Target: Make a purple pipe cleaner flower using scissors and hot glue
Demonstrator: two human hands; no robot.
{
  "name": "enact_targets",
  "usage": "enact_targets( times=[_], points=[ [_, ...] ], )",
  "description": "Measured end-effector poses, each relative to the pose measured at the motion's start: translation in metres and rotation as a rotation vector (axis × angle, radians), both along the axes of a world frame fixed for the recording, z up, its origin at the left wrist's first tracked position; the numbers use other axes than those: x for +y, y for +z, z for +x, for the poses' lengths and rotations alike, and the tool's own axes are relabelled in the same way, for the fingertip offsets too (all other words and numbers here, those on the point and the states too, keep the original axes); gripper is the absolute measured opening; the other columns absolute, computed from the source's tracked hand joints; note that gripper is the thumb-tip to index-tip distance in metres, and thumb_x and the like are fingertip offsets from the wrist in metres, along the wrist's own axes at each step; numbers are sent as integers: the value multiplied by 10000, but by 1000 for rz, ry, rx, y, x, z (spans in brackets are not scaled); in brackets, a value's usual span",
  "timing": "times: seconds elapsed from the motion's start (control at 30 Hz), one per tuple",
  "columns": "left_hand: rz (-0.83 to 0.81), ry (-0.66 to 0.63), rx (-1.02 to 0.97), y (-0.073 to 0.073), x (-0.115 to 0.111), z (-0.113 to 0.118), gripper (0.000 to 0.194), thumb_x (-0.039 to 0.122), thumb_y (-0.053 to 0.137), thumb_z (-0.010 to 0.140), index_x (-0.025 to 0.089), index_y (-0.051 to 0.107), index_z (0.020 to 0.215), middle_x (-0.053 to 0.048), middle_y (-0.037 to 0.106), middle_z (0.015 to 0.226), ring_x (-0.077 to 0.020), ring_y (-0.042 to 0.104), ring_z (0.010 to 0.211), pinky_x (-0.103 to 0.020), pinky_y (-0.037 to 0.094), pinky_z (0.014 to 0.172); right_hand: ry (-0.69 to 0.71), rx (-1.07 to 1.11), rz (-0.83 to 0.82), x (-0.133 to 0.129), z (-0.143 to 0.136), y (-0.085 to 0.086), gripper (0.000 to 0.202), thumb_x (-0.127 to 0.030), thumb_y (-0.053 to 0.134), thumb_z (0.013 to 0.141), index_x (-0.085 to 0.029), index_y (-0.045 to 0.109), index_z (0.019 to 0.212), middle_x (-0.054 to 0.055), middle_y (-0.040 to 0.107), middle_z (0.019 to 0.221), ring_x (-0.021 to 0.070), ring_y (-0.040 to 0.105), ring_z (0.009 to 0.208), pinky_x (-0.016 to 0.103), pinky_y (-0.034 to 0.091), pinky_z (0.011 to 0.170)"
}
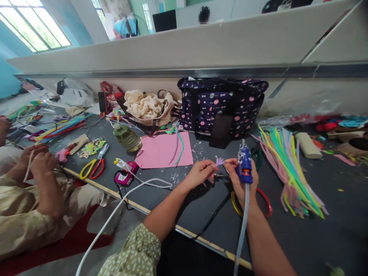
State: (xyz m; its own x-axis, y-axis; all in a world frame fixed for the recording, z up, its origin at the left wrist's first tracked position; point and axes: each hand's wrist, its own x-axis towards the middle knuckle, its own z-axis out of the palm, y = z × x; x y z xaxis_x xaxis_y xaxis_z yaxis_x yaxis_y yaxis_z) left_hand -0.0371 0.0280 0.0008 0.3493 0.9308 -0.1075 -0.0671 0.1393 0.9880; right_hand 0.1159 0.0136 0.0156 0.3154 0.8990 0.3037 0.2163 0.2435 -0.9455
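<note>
Between my hands is a small purple fuzzy piece (220, 161), pinched at its left side by the fingertips of my left hand (202, 173). My right hand (244, 180) is closed around a blue glue gun (245, 168) with a clear glue stick (244, 226) trailing from its lower end; its fingertips reach the purple piece's right side. Red-and-yellow-handled scissors (265, 202) lie partly hidden under my right wrist. A pink sheet (152, 151) with purple and green stems on it is left of my hands.
A dark patterned bag (220, 103) with a phone (220, 131) against it stands behind. Colored stems (290, 172) lie right. A bottle (126, 138), pink power box (126, 174), white cable (120, 203) and scissors (97, 163) are left, near another person's hands (43, 161).
</note>
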Motion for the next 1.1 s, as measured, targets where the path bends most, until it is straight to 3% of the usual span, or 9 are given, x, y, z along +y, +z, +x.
enact_targets(
  times=[0.13, 0.4, 0.57, 0.77, 0.9, 1.1],
  points=[
    [-60, 84, -100, 2, 1, 2, 451, 560, 611, 757, 139, 585, 918, 44, 514, 572, -33, 358, 412, -165, 231, 433, -74, 139, 38, 2, 0, -2, 298, -363, 736, 724, -201, 538, 877, 3, 623, 838, 85, 483, 555, 251, 425, 525],
    [-74, 182, -269, 9, 3, -2, 415, 531, 671, 742, 144, 583, 861, 61, 488, 525, -18, 292, 366, -173, 157, 375, -63, 185, 31, 3, -1, -8, 295, -360, 746, 726, -195, 538, 854, -13, 602, 806, 66, 461, 504, 230, 392, 468],
    [-97, 327, -405, 3, 7, -4, 393, 479, 749, 676, 141, 579, 784, 18, 583, 704, -35, 449, 455, -174, 329, 406, 166, 194, -67, -5, -3, -5, 299, -451, 671, 791, -189, 579, 901, 16, 617, 826, 91, 515, 534, 244, 438, 490],
    [-125, 459, -461, 8, 8, -5, 431, 460, 793, 620, 129, 642, 851, 34, 548, 656, -50, 470, 494, -201, 450, 491, 403, 161, -104, -12, -3, -18, 359, -556, 593, 821, -206, 593, 901, 39, 653, 859, 130, 587, 581, 286, 481, 559],
    [-116, 477, -487, 9, 7, -6, 424, 439, 801, 617, 138, 624, 858, 26, 584, 683, -59, 501, 513, -217, 483, 528, 444, 150, -129, -13, -5, -23, 389, -586, 605, 798, -215, 584, 912, 18, 663, 792, 110, 534, 481, 268, 429, 490],
    [-130, 506, -488, 6, 8, -9, 360, 412, 781, 649, 147, 619, 830, 8, 615, 744, -69, 550, 574, -211, 499, 581, 430, 103, -158, -18, -7, -10, 335, -540, 618, 804, -218, 581, 885, 13, 674, 764, 95, 491, 442, 250, 397, 449]
  ],
)
